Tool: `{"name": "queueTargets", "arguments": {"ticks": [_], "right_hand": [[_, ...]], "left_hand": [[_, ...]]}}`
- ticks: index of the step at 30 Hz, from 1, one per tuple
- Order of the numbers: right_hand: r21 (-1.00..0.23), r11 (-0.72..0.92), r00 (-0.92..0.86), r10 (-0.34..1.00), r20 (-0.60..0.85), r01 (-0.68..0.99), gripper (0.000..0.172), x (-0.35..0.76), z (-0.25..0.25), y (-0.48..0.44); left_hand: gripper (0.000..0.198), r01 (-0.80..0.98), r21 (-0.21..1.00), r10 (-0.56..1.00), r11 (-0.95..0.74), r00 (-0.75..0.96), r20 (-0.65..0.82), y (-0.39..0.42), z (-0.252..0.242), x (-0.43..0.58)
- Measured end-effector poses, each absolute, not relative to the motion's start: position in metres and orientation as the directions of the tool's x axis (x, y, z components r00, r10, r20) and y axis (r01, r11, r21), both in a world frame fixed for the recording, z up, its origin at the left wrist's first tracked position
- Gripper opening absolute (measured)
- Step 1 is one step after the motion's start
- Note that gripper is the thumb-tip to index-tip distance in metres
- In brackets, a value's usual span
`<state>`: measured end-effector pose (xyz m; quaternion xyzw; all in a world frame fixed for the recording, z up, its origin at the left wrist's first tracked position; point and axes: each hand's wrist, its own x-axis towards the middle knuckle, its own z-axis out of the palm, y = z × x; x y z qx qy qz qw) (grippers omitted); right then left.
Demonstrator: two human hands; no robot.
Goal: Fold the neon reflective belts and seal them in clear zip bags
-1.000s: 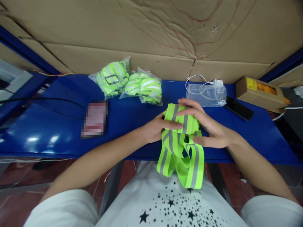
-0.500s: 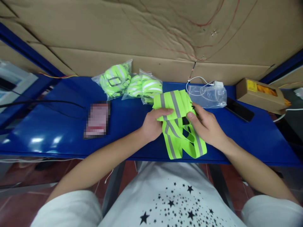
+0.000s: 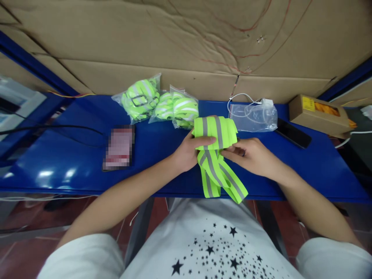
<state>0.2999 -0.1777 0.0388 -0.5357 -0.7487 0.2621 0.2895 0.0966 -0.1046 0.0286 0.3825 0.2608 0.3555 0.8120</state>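
Note:
A neon-green reflective strap vest [image 3: 216, 155] with grey stripes is held over the blue table [image 3: 72, 155], partly folded at its top. My left hand [image 3: 188, 151] grips the folded upper part from the left, thumb across the front. My right hand [image 3: 251, 157] pinches the vest from the right, just below the fold. Two loose strap ends hang down past the table's front edge. An empty clear plastic bag [image 3: 254, 116] lies just beyond my right hand.
Two clear bags of folded green vests [image 3: 139, 99] [image 3: 181, 110] lie at the back middle. A phone [image 3: 118, 147] rests at left and a dark phone [image 3: 292, 133] at right, near a cardboard box [image 3: 319, 113]. White and black cables run along the table. Cardboard sheets stand behind.
The hanging straps have been drawn up and gathered, so less dangles over the edge. The folded top moved away from me, and my right hand shifted from on top to the vest's right side.

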Motion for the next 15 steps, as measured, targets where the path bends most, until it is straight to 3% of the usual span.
{"name": "queueTargets", "arguments": {"ticks": [3,7,11,15], "right_hand": [[-0.779,0.245,-0.226,0.965,0.135,0.578,0.030,0.318,0.050,-0.174],[-0.833,0.286,-0.115,0.958,0.264,0.473,0.062,0.317,0.048,-0.168],[-0.882,0.244,-0.177,0.966,0.186,0.403,0.041,0.300,0.033,-0.166],[-0.769,0.367,-0.045,0.913,0.405,0.524,0.040,0.290,0.028,-0.171]], "left_hand": [[0.079,-0.387,0.817,0.771,0.427,0.628,-0.105,-0.103,0.029,0.094],[0.087,-0.318,0.854,0.692,0.412,0.719,-0.067,-0.108,0.027,0.091],[0.077,-0.199,0.855,0.609,0.479,0.777,-0.161,-0.113,0.021,0.094],[0.081,-0.182,0.845,0.590,0.504,0.786,-0.183,-0.108,0.019,0.095]]}}
